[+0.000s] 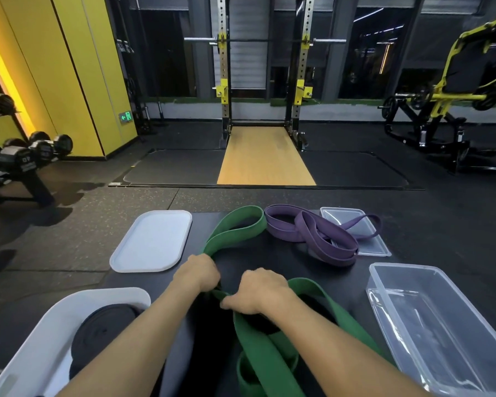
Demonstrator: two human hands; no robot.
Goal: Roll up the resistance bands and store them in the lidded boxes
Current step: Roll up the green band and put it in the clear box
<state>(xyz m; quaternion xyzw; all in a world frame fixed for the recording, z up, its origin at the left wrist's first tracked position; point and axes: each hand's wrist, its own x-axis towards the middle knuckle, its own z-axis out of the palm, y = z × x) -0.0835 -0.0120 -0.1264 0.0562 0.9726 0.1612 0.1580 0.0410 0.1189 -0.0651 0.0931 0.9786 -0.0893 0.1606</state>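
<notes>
Curled tight round the wide green rubber resistance band [251, 339] with left hand [198, 272] and right hand [259, 292], knuckles close together, probably pinching a fold to start the roll. Just beyond the fingers, trailing off in a slack loop. Farther out, a tangled purple rubber band [321, 236]. Right of the fingers, an open clear plastic box [441, 325]; left, a white plastic box [55, 325] holding a rolled black band [103, 330].

Both forearms bare, stretched forward, converging. Left hand [197, 272] curled, knuckles up, gripping the green band [235, 229]. Right hand [259, 292] just beside it, gripping likewise.
</notes>
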